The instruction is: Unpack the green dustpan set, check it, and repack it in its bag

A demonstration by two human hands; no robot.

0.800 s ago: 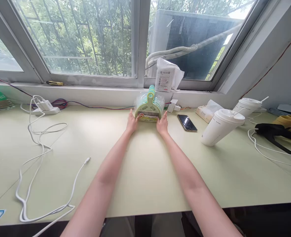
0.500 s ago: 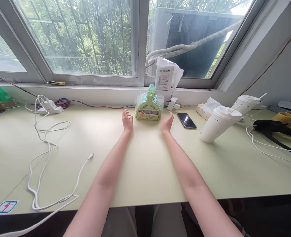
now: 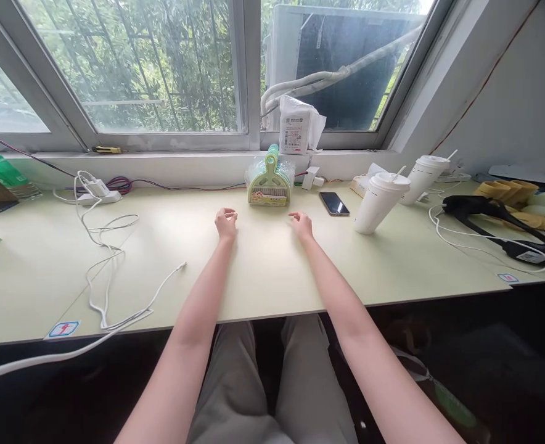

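Dustpan stack (image 3: pixel 269 188) is standing upright at the back of the worktop (image 3: pixel 263 271), just below the window ledge (image 3: pixel 184 161). Nearer the front and not touching it, the left grip (image 3: pixel 227 223) is holding its fingers loosely curled around nothing, and the right grip (image 3: pixel 303 226) is pointing empty fingers inward. For tidy handling, the 2 grips are likely needing even, gentle pressure low on opposite sides, since the clear wrapping (image 3: pixel 288 169) is probably making things slippery; the phone (image 3: pixel 334 203) is lying near the right side.
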